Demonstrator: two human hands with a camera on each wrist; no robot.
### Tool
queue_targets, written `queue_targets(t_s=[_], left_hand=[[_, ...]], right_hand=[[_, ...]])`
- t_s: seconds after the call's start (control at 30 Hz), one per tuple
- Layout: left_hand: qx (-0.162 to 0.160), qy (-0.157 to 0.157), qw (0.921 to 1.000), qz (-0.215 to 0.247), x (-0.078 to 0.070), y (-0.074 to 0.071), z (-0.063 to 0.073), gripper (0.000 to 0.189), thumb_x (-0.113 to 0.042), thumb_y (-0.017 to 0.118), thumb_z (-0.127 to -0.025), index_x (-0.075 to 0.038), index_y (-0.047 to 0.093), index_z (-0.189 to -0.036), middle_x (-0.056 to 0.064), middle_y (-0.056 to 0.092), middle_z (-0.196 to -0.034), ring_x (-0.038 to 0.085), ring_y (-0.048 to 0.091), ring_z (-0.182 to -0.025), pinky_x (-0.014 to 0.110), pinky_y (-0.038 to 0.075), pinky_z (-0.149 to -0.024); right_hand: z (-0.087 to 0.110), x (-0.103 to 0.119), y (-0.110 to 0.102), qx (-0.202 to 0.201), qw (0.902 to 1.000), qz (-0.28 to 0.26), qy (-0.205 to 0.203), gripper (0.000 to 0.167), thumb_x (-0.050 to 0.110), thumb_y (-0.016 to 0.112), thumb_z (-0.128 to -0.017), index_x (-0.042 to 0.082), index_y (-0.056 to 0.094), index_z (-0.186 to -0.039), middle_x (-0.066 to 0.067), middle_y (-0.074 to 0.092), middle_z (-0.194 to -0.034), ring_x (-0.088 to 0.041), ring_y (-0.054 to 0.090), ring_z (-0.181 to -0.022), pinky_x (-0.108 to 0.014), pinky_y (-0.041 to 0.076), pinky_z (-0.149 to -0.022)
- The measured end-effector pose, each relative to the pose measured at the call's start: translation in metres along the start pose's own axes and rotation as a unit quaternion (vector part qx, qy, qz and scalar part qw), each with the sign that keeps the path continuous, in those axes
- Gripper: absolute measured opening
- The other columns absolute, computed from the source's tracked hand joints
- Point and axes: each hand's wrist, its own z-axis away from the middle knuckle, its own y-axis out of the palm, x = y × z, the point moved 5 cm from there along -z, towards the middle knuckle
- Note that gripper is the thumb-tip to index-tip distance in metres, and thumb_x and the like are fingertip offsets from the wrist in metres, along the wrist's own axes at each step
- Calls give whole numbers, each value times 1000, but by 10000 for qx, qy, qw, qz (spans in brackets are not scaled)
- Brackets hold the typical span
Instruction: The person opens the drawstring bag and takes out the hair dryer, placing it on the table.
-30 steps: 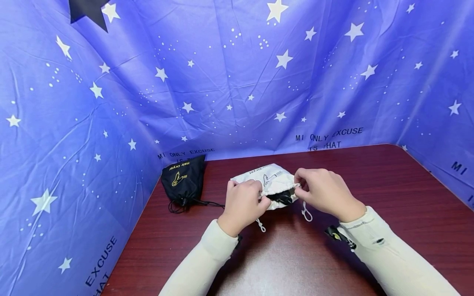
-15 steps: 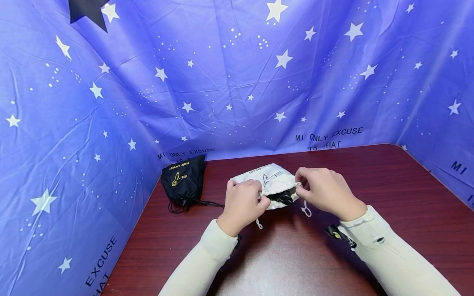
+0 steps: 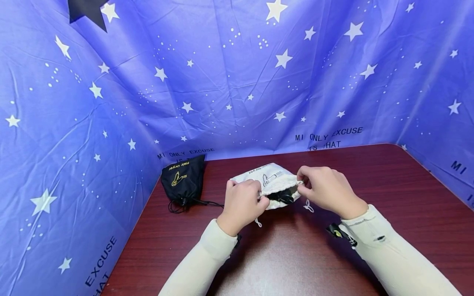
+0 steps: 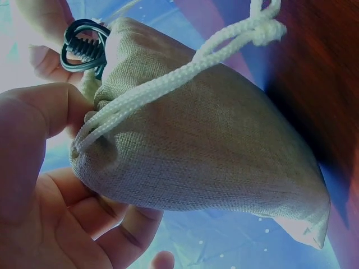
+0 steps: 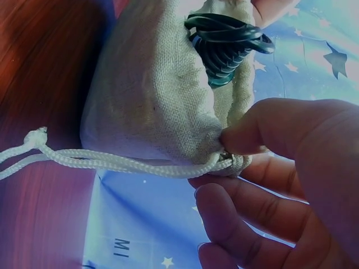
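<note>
A white cloth drawstring bag (image 3: 279, 170), printed with a hair dryer picture, is held between both hands. My left hand (image 3: 244, 201) pinches the left corner of its mouth, and my right hand (image 3: 327, 191) pinches the right corner. The mouth gapes between them. A coiled black cord (image 5: 224, 47) pokes out of the opening in the right wrist view; whatever else is inside is hidden. White drawstring loops with knotted ends (image 4: 269, 32) hang from both corners of the bag.
A black drawstring bag (image 3: 184, 181) with yellow "Hair Dryer" print lies at the back left of the dark red wooden table (image 3: 400, 197); its black cord (image 3: 207, 203) runs toward my left hand. A blue star-patterned curtain (image 3: 229, 82) encloses the back and sides.
My right hand has shifted slightly right and up, pulling its corner so the white bag's mouth is a little wider. The left hand has stayed almost still; the drawstring loops have swung slightly.
</note>
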Motion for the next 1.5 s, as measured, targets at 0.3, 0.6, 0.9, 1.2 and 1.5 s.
queue_targets(t_s=[0.3, 0.6, 0.9, 1.2, 1.5], left_hand=[[120, -70, 9999, 18, 1, 0, 0, 28, -24, 65, -72, -22, 39, -61, -11, 39, -58, 6, 39, -51, 39, 32, -69], [89, -21, 10000, 28, 0, -1, -1, 29, -24, 65, -71, -23, 39, -61, -11, 39, -58, 6, 39, -51, 38, 31, -68], [158, -39, 9999, 35, 0, 1, 0, 29, -24, 66, -70, -23, 38, -61, -10, 39, -57, 7, 38, -50, 38, 30, -68], [157, 11, 9999, 47, -1, 1, 0, 29, -22, 66, -69, -23, 38, -61, -10, 38, -57, 7, 36, -50, 37, 28, -67], [239, -50, 9997, 47, -1, 1, 1, 27, -22, 66, -68, -23, 39, -62, -11, 40, -58, 8, 37, -51, 36, 25, -66]], right_hand=[[0, -4, 2, 41, 10000, 15, 42, 10, 20, 71, -80, 26, 67, -87, 18, 63, -70, -4, 54, -61, -32, 41, -51], [-1, -7, 3, 81, 9999, 17, 77, 9, 21, 71, -81, 25, 67, -88, 16, 64, -71, -5, 55, -60, -33, 42, -51], [-2, -10, 4, 148, 9998, 13, 152, 10, 20, 70, -81, 25, 67, -90, 15, 64, -71, -6, 55, -60, -33, 42, -52], [-2, -13, 5, 150, 9996, 15, 221, 11, 19, 69, -81, 25, 66, -90, 15, 65, -73, -6, 55, -60, -33, 42, -52], [-2, -15, 5, 128, 9997, 1, 224, 14, 19, 68, -80, 24, 67, -93, 15, 66, -74, -6, 55, -60, -34, 42, -52]])
